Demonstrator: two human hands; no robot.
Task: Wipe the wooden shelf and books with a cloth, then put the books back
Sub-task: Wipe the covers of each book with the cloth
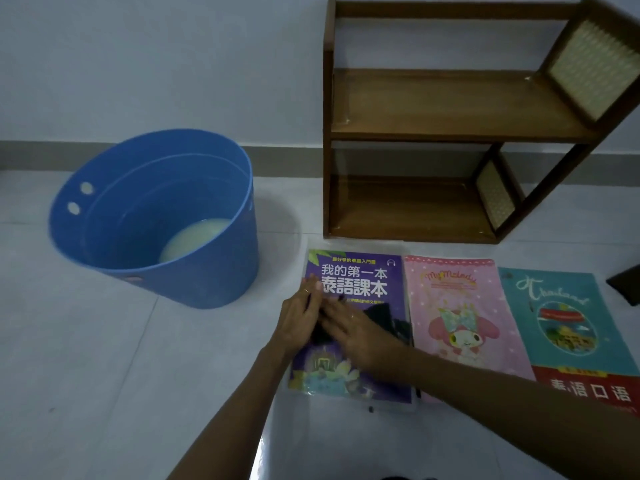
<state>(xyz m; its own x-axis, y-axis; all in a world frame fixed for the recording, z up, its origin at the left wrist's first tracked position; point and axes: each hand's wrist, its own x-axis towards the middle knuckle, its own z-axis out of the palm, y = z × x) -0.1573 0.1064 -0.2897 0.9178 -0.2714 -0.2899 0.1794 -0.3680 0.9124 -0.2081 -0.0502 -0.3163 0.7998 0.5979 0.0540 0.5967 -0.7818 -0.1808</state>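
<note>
Three books lie side by side on the floor in front of an empty wooden shelf (450,109): a purple book (360,282), a pink book (460,306) and a teal and red book (571,323). A dark cloth (381,315) lies on the purple cover. My right hand (356,332) presses flat on the cloth with straight fingers. My left hand (299,318) rests on the purple book's left edge, fingers extended, touching the cloth's left end.
A blue bucket (156,216) with water in it stands on the pale tiled floor (104,375) to the left of the books. A dark object (625,285) pokes in at the right edge. The shelf stands against a white wall.
</note>
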